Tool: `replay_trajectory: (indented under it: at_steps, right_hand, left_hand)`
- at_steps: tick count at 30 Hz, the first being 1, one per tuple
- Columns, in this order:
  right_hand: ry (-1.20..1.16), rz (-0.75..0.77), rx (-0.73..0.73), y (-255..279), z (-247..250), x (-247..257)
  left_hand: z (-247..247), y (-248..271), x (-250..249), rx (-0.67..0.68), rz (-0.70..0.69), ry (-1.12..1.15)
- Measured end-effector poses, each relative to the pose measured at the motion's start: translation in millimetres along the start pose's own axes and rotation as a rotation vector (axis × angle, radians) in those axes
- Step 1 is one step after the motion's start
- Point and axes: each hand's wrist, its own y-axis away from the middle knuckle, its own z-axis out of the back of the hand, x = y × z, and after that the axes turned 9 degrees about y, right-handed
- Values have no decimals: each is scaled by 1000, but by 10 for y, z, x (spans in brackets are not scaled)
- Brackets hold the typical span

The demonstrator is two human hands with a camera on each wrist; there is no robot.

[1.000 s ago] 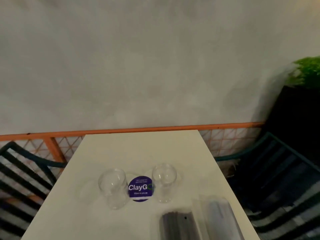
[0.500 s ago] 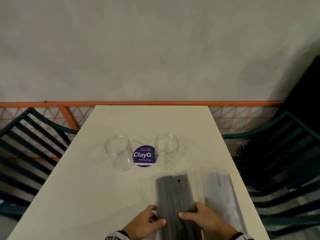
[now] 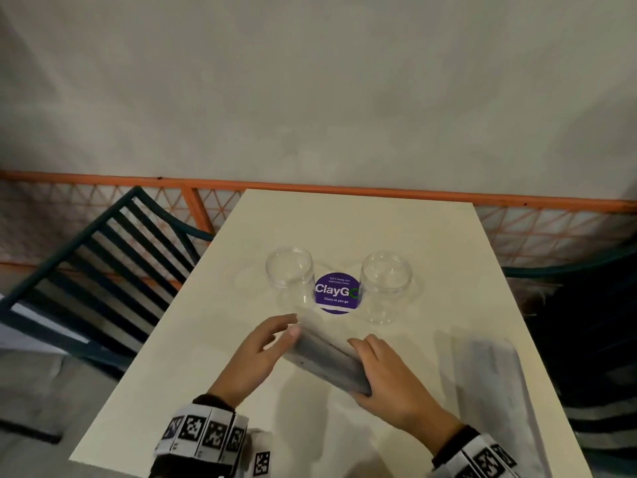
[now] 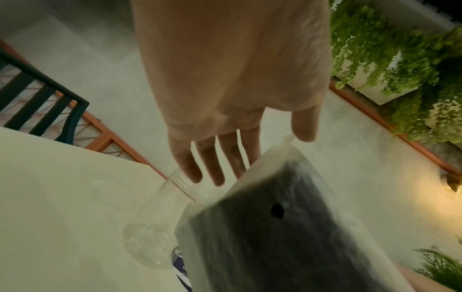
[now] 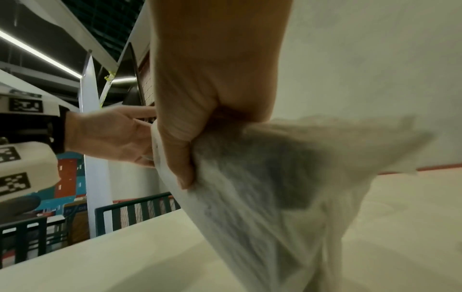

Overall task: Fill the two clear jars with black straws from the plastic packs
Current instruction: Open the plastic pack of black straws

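Head view: cream table (image 3: 344,232) against a grey wall, orange lattice rail behind, dark slatted chairs either side. Two clear jars (image 3: 291,277) flank a purple sticker (image 3: 337,293) reading "ClayGo". Right hand (image 3: 389,377) grasps the near end of a straw pack (image 3: 327,360); left hand (image 3: 262,353), fingers extended, touches its far end. Second pack (image 3: 489,381) blurred.

Left wrist view: pack blurred; jar partly hidden; greenery on wall.

Right wrist view: thumb clamped over smeared plastic; contents indistinct.
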Motion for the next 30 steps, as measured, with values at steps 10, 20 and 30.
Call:
replay_trajectory:
  at_steps: [10, 20, 30]
  right_hand:
    - [45, 1, 70, -244, -59, 217]
    - [-486, -154, -24, -37, 214, -167]
    - [-793, -371, -320, 64, 260, -293]
  left_hand:
    - [255, -103, 179, -75, -29, 11]
    - [597, -192, 188, -186, -143, 278]
    - [786, -149, 88, -204, -192, 207]
